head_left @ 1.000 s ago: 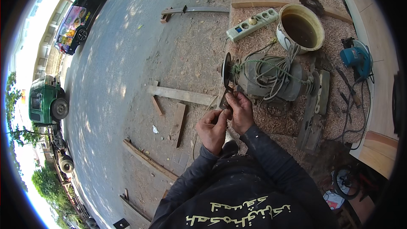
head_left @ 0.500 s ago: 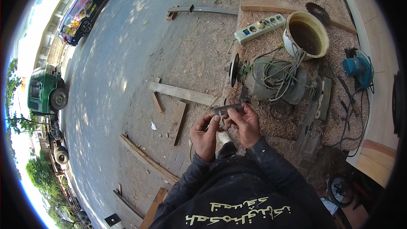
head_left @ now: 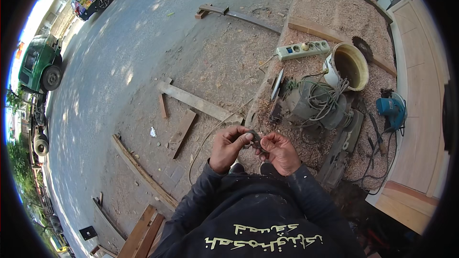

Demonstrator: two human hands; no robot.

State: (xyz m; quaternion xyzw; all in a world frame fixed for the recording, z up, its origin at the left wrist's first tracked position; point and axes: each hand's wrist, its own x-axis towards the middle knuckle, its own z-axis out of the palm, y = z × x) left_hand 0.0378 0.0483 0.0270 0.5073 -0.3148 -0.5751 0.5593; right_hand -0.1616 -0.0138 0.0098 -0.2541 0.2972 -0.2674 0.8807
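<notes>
Plainly, fingers hold a dark piece beyond yellow shirt lettering.

roadside workshop: sawdust, saw blade

Room left of left hand, motor and bucket blocking beyond right hand

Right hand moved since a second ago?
Yes: the right hand has moved away from the motor, back toward the wearer's body.
</notes>
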